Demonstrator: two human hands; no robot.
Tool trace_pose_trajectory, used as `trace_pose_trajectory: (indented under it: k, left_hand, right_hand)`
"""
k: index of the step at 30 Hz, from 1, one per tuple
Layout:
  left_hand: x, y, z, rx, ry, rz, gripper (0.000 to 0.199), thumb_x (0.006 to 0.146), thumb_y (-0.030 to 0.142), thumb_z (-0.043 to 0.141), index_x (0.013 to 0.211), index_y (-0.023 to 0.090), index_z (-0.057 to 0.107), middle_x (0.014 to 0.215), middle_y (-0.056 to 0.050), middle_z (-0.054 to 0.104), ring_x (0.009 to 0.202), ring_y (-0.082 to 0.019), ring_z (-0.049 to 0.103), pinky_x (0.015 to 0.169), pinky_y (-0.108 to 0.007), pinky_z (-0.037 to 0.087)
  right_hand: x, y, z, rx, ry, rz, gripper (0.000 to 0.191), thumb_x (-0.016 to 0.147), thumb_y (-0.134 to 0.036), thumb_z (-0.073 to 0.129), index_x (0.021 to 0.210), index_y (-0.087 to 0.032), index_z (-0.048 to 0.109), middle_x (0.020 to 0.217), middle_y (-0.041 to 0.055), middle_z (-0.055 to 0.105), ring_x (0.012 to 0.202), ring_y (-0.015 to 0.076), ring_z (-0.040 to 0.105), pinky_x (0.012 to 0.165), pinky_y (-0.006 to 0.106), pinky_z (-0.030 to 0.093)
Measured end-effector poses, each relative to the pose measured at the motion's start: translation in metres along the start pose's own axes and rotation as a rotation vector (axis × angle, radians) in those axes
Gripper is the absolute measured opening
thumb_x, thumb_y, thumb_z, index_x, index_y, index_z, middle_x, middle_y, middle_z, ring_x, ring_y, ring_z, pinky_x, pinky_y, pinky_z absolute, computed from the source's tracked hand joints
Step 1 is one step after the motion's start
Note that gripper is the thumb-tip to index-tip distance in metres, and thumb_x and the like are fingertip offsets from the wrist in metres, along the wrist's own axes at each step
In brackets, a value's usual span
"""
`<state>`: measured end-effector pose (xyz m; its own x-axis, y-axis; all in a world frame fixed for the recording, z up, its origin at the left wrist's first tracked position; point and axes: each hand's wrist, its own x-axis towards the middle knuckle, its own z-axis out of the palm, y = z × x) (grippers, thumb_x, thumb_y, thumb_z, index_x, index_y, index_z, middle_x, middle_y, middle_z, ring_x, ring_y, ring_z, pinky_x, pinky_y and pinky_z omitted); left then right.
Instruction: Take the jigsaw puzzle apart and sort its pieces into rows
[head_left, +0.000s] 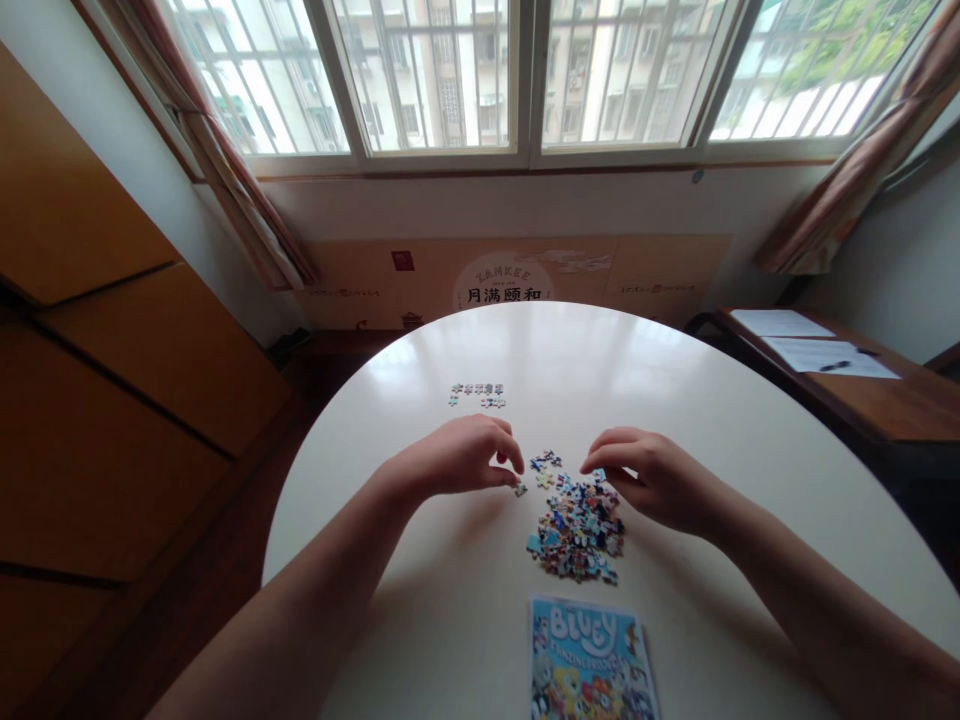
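Note:
A heap of small colourful jigsaw puzzle pieces (pixel 577 530) lies on the white round table (pixel 442 620), mostly blue, dark and white. My left hand (pixel 476 452) is left of the heap, thumb and forefinger apart. Right at its thumb tip is a single greenish puzzle piece (pixel 520 488); whether they touch is hard to tell. Over the heap's upper right edge hovers my right hand (pixel 652 475), fingers bent and spread, with a light blue puzzle piece (pixel 598 476) close under its thumb. Beyond my left hand, several puzzle pieces (pixel 478 390) are laid out in two short rows.
A blue Bluey picture sheet or box lid (pixel 592 660) lies at the table's near side. To the right, a wooden desk (pixel 892 400) carries papers (pixel 825 358) and a dark pen. Windows and a printed cardboard panel (pixel 570 270) stand behind the table.

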<state>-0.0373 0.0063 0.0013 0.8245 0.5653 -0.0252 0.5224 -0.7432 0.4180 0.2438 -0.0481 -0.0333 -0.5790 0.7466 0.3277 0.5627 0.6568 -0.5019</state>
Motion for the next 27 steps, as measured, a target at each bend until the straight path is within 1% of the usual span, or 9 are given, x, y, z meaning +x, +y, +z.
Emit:
trace_pose_trajectory:
  k: [3, 6, 11, 15, 17, 19, 21, 23, 27]
  left_hand:
    - [0.0, 0.016, -0.002, -0.039, -0.09, 0.031, 0.01, 0.08, 0.026, 0.072, 0.089, 0.024, 0.076, 0.082, -0.001, 0.067, 0.072, -0.013, 0.058, 0.066, -0.024, 0.042]
    - [0.002, 0.027, 0.001, -0.06, -0.154, 0.064, 0.009, 0.078, 0.028, 0.074, 0.084, 0.021, 0.075, 0.076, 0.0, 0.066, 0.067, -0.012, 0.056, 0.062, -0.024, 0.04]
    - [0.003, 0.04, 0.01, -0.063, -0.196, 0.1, 0.008, 0.076, 0.024, 0.074, 0.083, 0.022, 0.075, 0.071, 0.001, 0.066, 0.061, -0.011, 0.055, 0.058, -0.023, 0.039]
    - [0.002, 0.039, 0.013, -0.016, -0.156, 0.079, 0.006, 0.079, 0.023, 0.071, 0.084, 0.023, 0.075, 0.074, 0.001, 0.069, 0.064, -0.012, 0.057, 0.06, -0.024, 0.041]
    - [0.001, 0.033, 0.012, 0.065, -0.075, -0.011, 0.009, 0.08, 0.02, 0.068, 0.085, 0.023, 0.075, 0.079, 0.0, 0.071, 0.07, -0.014, 0.06, 0.065, -0.025, 0.043]
    - [0.001, 0.025, 0.011, 0.144, 0.025, -0.114, 0.015, 0.081, 0.018, 0.065, 0.092, 0.023, 0.074, 0.09, -0.002, 0.073, 0.08, -0.017, 0.063, 0.07, -0.028, 0.045]
    - [0.001, 0.017, 0.011, 0.169, 0.076, -0.16, 0.023, 0.081, 0.017, 0.064, 0.101, 0.024, 0.074, 0.099, -0.004, 0.073, 0.087, -0.019, 0.064, 0.073, -0.029, 0.047]
    - [0.002, 0.011, 0.011, 0.151, 0.072, -0.15, 0.028, 0.081, 0.016, 0.062, 0.103, 0.027, 0.074, 0.1, -0.003, 0.073, 0.089, -0.019, 0.065, 0.075, -0.028, 0.047]
    - [0.002, 0.009, 0.008, 0.124, 0.042, -0.159, 0.025, 0.078, 0.014, 0.062, 0.093, 0.027, 0.077, 0.092, -0.002, 0.073, 0.085, -0.018, 0.064, 0.073, -0.027, 0.047]
  right_hand:
    - [-0.001, -0.002, 0.001, 0.004, -0.001, -0.012, 0.033, 0.08, -0.002, 0.048, 0.092, -0.02, 0.074, 0.094, 0.0054, 0.07, 0.082, 0.0153, 0.065, 0.076, 0.031, 0.054]
    - [-0.001, -0.007, 0.002, 0.008, 0.005, -0.021, 0.032, 0.08, -0.003, 0.049, 0.091, -0.02, 0.074, 0.093, 0.0053, 0.07, 0.081, 0.0148, 0.064, 0.074, 0.03, 0.053]
    - [0.0, -0.021, 0.005, 0.021, -0.052, -0.052, 0.029, 0.081, -0.005, 0.053, 0.092, -0.022, 0.074, 0.089, 0.004, 0.07, 0.078, 0.0141, 0.063, 0.07, 0.028, 0.05]
    - [-0.001, -0.036, 0.008, 0.045, -0.129, -0.097, 0.039, 0.077, 0.0, 0.051, 0.095, -0.026, 0.074, 0.089, 0.0013, 0.07, 0.078, 0.0134, 0.062, 0.069, 0.027, 0.048]
    - [-0.001, -0.04, 0.009, 0.041, -0.139, -0.102, 0.04, 0.076, 0.001, 0.05, 0.093, -0.026, 0.074, 0.086, 0.0009, 0.07, 0.076, 0.0132, 0.061, 0.068, 0.027, 0.047]
    - [-0.001, -0.04, 0.009, 0.029, -0.134, -0.095, 0.038, 0.077, 0.0, 0.05, 0.092, -0.025, 0.074, 0.085, 0.0019, 0.069, 0.075, 0.0138, 0.06, 0.066, 0.027, 0.047]
    - [-0.001, -0.035, 0.008, 0.015, -0.119, -0.076, 0.037, 0.079, -0.001, 0.049, 0.093, -0.024, 0.074, 0.085, 0.0034, 0.069, 0.075, 0.0147, 0.061, 0.067, 0.028, 0.048]
    - [0.0, -0.028, 0.007, 0.003, -0.101, -0.05, 0.037, 0.078, -0.001, 0.048, 0.094, -0.023, 0.074, 0.087, 0.0043, 0.069, 0.077, 0.0151, 0.062, 0.069, 0.029, 0.049]
    - [0.001, -0.018, 0.006, 0.001, -0.084, -0.012, 0.033, 0.079, -0.003, 0.051, 0.092, -0.021, 0.074, 0.089, 0.0054, 0.07, 0.077, 0.0151, 0.063, 0.071, 0.03, 0.051]
